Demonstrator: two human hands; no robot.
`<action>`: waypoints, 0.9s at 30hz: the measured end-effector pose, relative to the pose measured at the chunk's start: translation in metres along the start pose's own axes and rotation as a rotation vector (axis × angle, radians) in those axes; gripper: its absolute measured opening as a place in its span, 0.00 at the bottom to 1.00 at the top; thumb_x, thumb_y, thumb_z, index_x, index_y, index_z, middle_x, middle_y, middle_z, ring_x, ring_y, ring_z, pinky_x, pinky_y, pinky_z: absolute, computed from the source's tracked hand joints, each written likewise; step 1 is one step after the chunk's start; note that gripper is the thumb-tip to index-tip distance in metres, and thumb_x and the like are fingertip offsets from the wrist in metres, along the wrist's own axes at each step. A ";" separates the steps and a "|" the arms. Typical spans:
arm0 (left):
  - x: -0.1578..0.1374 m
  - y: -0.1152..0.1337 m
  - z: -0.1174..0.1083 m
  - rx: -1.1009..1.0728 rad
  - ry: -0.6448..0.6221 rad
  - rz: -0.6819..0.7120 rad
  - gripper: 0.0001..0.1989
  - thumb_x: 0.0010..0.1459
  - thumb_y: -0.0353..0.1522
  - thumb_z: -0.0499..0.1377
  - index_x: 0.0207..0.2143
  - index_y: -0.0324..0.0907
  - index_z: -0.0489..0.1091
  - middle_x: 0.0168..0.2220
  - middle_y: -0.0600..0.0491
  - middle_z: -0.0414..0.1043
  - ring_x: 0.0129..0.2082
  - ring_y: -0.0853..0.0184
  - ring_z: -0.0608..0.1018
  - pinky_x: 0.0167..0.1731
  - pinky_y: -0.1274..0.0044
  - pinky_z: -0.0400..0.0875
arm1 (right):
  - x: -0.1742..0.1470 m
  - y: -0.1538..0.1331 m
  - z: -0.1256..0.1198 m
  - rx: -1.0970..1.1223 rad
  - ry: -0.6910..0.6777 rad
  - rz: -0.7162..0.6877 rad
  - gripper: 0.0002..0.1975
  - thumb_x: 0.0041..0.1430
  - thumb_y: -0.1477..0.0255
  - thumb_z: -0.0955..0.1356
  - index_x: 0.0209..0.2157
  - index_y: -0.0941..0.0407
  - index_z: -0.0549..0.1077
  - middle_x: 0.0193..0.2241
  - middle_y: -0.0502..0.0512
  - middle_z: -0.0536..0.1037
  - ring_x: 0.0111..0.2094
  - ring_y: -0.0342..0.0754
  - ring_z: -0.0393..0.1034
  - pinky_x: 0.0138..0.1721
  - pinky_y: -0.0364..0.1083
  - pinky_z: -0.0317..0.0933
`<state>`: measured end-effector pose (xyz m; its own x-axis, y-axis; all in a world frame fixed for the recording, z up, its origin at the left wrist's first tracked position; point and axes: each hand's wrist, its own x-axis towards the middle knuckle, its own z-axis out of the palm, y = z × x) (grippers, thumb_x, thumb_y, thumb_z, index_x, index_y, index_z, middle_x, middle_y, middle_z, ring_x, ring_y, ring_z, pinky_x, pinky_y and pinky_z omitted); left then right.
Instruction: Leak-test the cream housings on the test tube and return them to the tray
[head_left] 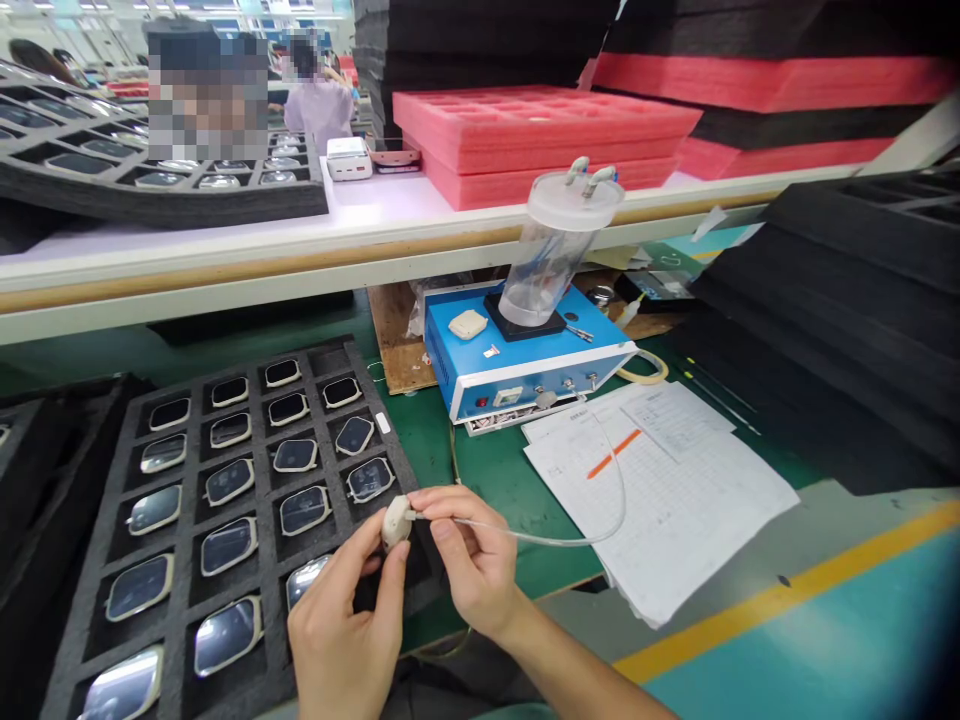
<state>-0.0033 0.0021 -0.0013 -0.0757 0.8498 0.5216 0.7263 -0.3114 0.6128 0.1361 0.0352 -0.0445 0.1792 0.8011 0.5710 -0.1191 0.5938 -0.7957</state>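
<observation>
While your left hand [349,625] pinches the case [394,523], lower centre, your right hand [478,562] pinches the tube [559,543] near-level against the case's right side.

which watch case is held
The watch case in the left hand, meeting the clear tube; others sit in foam trays or on the blue box.

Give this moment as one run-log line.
Left hand: pinching cream case | Right hand: holding clear tube end at case | Left side: foam tray with watch-like units | Ahead: blue box
</observation>
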 end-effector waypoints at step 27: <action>0.027 0.007 -0.018 -0.301 -0.184 -0.351 0.14 0.70 0.34 0.58 0.53 0.39 0.76 0.46 0.44 0.86 0.42 0.59 0.87 0.43 0.72 0.83 | 0.005 -0.029 0.021 -0.062 0.126 0.119 0.08 0.73 0.74 0.68 0.45 0.52 0.80 0.43 0.54 0.85 0.45 0.48 0.83 0.48 0.48 0.79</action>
<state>-0.0123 0.0153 0.0276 -0.1385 0.9779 0.1565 0.4472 -0.0793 0.8909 0.1195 0.0234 -0.0144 0.2885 0.8478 0.4450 -0.0870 0.4861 -0.8696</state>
